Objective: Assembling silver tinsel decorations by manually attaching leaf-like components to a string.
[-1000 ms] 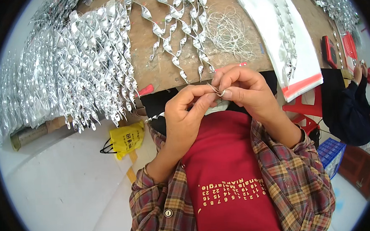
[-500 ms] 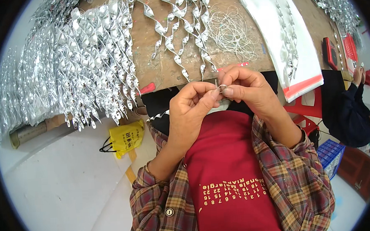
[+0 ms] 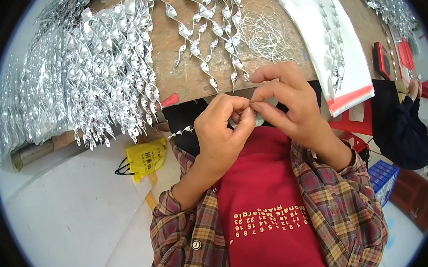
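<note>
The tiny thing at the fingertips is too small to make out; it sits where the left hand [image 3: 222,128] and right hand [image 3: 292,107] meet, thumbs and pointer fingers pinched together, in front of the dark red cloth shirt [image 3: 260,179]. Just past them, shiny silver twisty strips [image 3: 204,66] lie on the brown wooden bench [image 3: 177,77], beside a loose tangle of thin pale string [image 3: 268,36]. Farther out are a big silver heap of twisty strips [image 3: 109,66] on the left and white see-through plastic bags with red edges [image 3: 310,22] on the right.
</note>
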A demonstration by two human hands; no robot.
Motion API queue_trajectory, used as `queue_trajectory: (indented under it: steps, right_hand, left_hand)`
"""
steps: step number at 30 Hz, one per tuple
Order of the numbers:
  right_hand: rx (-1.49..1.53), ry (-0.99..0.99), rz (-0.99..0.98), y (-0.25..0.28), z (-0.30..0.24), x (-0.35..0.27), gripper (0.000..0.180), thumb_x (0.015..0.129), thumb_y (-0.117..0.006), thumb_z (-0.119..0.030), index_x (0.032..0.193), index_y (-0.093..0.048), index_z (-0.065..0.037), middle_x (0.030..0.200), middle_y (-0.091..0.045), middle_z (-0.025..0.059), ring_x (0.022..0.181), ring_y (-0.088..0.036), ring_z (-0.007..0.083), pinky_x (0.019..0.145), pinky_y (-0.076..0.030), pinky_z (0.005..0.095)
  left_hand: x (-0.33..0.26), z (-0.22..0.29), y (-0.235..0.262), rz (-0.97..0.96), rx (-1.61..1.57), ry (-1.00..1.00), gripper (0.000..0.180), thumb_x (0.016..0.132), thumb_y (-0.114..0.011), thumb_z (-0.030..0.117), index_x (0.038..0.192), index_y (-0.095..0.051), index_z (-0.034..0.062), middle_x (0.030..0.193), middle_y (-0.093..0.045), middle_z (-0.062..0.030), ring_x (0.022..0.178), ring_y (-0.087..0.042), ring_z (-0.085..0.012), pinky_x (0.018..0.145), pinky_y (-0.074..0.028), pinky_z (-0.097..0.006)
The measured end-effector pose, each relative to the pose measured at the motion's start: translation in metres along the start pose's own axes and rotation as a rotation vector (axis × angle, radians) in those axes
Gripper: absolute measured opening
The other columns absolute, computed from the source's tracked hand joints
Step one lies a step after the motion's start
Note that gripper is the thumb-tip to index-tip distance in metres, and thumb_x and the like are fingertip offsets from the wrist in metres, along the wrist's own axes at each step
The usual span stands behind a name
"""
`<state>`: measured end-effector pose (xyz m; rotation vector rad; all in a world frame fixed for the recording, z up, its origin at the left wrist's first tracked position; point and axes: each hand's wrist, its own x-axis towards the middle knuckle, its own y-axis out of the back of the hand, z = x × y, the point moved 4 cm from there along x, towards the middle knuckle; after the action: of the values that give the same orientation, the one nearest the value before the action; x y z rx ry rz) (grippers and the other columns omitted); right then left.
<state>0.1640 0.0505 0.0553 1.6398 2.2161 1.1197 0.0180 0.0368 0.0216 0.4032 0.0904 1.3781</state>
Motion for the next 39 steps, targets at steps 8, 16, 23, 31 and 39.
queue_trajectory:
  steps: [8, 16, 23, 31, 39]
  right_hand:
    - [0.164, 0.029, 0.082, -0.001, 0.01, -0.007, 0.011, 0.072, -0.066, -0.003, 0.083, -0.063, -0.004, 0.102, -0.057, 0.0099, 0.095, -0.053, 0.0229, 0.08, -0.041, 0.0308]
    - [0.291, -0.107, 0.109, -0.001, 0.027, -0.015, 0.014, 0.074, -0.065, 0.0, 0.088, -0.064, -0.003, 0.094, -0.06, 0.0096, 0.088, -0.055, 0.0212, 0.077, -0.043, 0.0306]
    - [0.094, 0.007, 0.068, -0.004, 0.015, -0.015, 0.016, 0.073, -0.067, 0.0, 0.088, -0.064, -0.004, 0.082, -0.063, 0.0045, 0.079, -0.057, 0.0199, 0.074, -0.043, 0.0293]
    - [0.003, 0.108, 0.084, 0.002, 0.007, -0.01, 0.013, 0.072, -0.066, 0.0, 0.083, -0.061, -0.004, 0.081, -0.061, 0.0052, 0.076, -0.055, 0.0193, 0.07, -0.042, 0.0286]
    - [0.298, -0.058, 0.095, 0.007, 0.024, -0.012, 0.005, 0.086, -0.055, -0.006, 0.086, -0.055, -0.001, 0.087, -0.055, 0.0061, 0.071, -0.049, 0.012, 0.065, -0.039, 0.024]
  left_hand:
    - [-0.005, -0.022, -0.012, -0.215, -1.136, 0.694, 0.019, 0.086, -0.062, 0.014, 0.098, -0.058, 0.0, 0.081, -0.063, -0.0059, 0.071, -0.06, -0.0096, 0.068, -0.05, -0.022]
    - [-0.004, -0.022, -0.011, -0.226, -1.108, 0.591, 0.01, 0.084, -0.06, 0.008, 0.092, -0.059, 0.0014, 0.077, -0.06, -0.0029, 0.069, -0.056, -0.008, 0.064, -0.045, -0.019]
    - [-0.001, -0.016, -0.007, -0.159, -0.971, 0.57, 0.007, 0.084, -0.058, 0.005, 0.089, -0.057, -0.0001, 0.077, -0.06, -0.0035, 0.066, -0.054, -0.0072, 0.065, -0.045, -0.021]
    - [0.001, -0.011, -0.009, -0.128, -0.835, 0.513, 0.008, 0.086, -0.059, 0.006, 0.092, -0.058, 0.0, 0.078, -0.06, -0.0035, 0.065, -0.052, -0.0065, 0.062, -0.042, -0.019]
    - [-0.001, -0.01, -0.001, -0.155, -0.669, 0.505, 0.014, 0.083, -0.064, 0.008, 0.096, -0.063, 0.0006, 0.071, -0.057, 0.0042, 0.058, -0.04, -0.0001, 0.052, -0.031, -0.015]
